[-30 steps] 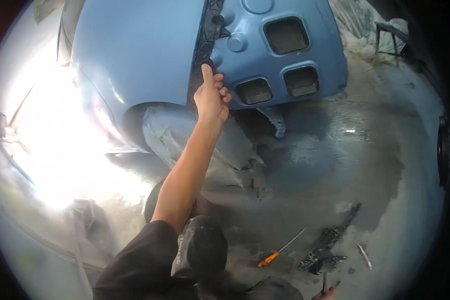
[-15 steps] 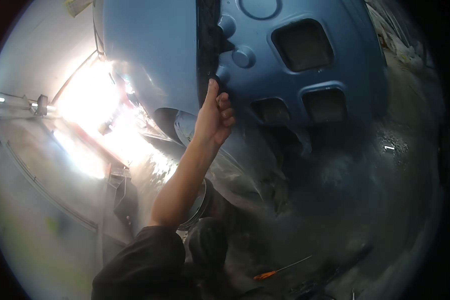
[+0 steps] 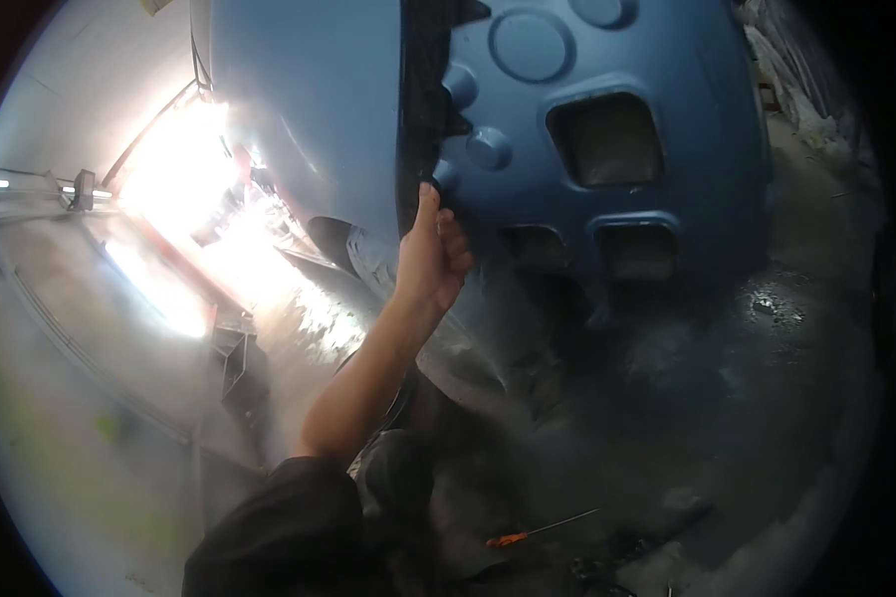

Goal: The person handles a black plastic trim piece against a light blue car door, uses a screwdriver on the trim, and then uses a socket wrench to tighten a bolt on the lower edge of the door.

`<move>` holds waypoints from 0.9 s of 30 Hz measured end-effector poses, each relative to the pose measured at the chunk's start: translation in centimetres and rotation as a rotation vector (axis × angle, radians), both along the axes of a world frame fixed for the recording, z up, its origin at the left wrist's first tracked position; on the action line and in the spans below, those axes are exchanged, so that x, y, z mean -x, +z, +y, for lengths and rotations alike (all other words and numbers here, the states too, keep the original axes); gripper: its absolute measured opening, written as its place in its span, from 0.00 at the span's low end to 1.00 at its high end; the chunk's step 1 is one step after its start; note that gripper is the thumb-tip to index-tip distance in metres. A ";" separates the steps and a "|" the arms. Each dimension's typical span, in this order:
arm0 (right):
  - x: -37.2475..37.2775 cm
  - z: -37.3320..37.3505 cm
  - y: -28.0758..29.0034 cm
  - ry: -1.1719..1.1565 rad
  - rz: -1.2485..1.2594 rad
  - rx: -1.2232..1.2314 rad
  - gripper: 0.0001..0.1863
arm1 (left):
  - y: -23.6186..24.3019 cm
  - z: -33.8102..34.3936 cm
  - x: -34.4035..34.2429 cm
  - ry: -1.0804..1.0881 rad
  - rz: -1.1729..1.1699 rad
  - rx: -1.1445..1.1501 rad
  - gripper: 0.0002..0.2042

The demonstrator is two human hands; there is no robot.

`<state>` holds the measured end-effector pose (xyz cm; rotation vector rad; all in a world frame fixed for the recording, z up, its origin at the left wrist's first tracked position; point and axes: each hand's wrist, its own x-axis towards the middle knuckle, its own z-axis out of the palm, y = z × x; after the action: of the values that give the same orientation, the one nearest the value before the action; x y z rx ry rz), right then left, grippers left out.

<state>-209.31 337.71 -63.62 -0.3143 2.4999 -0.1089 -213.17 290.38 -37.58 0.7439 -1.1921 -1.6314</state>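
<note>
My left hand [image 3: 431, 254] is raised at the middle, its fingers curled and its thumb against the lower visible part of a long black plastic trim strip [image 3: 420, 90] with tabs. The strip runs upright along the edge of a light blue body panel [image 3: 510, 95], which has round bosses and squarish openings. A smoother blue surface [image 3: 299, 90] lies left of the strip. Whether my curled fingers grip anything is hidden. An orange-handled screwdriver [image 3: 508, 539] lies on the floor below, near a dim dark part [image 3: 627, 557]. My right hand is out of view.
Grey floor [image 3: 727, 418] stretches under the panel, with my dark-clothed knee [image 3: 398, 468] at the bottom. A very bright light glares at left beside a pale wall [image 3: 60, 99] and metal framework [image 3: 234, 358]. Crumpled plastic sheeting [image 3: 796, 90] is at upper right.
The view has shifted and darkened, with the panel larger and further right. My left thumb remains at the strip. My right hand, seen earlier at bottom right with a tool, has left view.
</note>
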 end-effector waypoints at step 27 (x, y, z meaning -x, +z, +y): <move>-1.9 2.0 0.5 0.028 -0.037 -0.127 0.15 | 2.4 -4.9 -7.1 0.353 -0.843 0.908 0.19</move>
<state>-207.44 339.72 -63.09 -0.2916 2.4513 0.0548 -206.05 285.46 -35.17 0.9616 -2.0206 -0.3235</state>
